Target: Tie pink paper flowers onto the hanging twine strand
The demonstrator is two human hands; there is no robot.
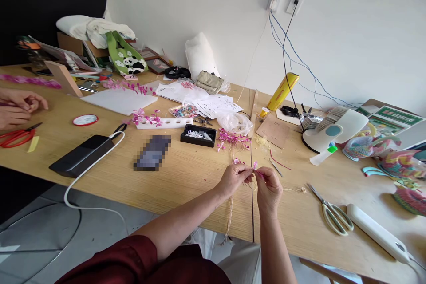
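Both my hands meet over the table's front half. My left hand point(237, 176) pinches a small pink flower point(255, 165) between thumb and fingertips. From the other side, my right hand point(268, 186) is closed at the same flower, its fingertips almost touching the left ones. Just behind them lies a bunch of pink-purple flowers point(233, 138). A braided cream cord point(229, 215) hangs down over the table edge below my left hand. A thin cream thread point(293, 190) runs out to the right of my right hand. The exact grip on the stem is hidden by my fingers.
Scissors point(333, 213) and a white power strip point(376, 233) lie at right, near a white fan point(336, 131). A black tray point(198, 136) of small pieces, a phone point(152, 153) and a black box point(83, 155) are leftward. Another person's hands point(20, 106) are at far left.
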